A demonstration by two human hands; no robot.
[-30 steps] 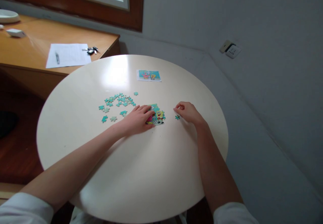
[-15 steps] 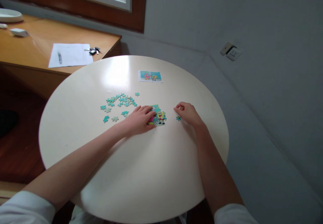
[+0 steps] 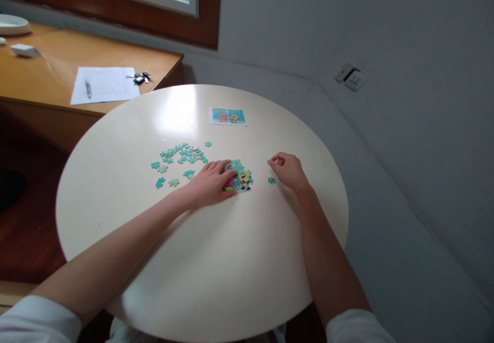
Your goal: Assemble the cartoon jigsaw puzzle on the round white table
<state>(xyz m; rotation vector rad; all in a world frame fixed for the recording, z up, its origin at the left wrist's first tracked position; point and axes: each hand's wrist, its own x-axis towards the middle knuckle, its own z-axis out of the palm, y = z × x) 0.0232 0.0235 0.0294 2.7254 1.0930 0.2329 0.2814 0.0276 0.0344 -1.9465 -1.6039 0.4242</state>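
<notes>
My left hand (image 3: 212, 182) lies with fingers stretched over the left part of a partly joined jigsaw puzzle (image 3: 244, 176), hiding some of it. Cartoon figures show on the puzzle, a yellow one at its right. To the right, my right hand (image 3: 288, 170) hovers just above the table, thumb and index finger pinched together. Whether anything tiny is between those fingertips cannot be made out. Just below them a single jigsaw piece (image 3: 271, 181) rests on the table. Many loose teal and pale pieces (image 3: 185, 153) are scattered left of the puzzle, beyond my left forearm.
A picture sheet (image 3: 228, 117) with the cartoon scene lies at the far side of the round white table (image 3: 216, 276). On the wooden desk (image 3: 50, 75) at the left are a paper (image 3: 110, 83), a pen (image 3: 88, 89) and keys (image 3: 141, 78). A wall stands close on the right.
My right hand has risen slightly from the single piece, still pinched. My left hand stays on the puzzle. The whole view has shifted a little.
</notes>
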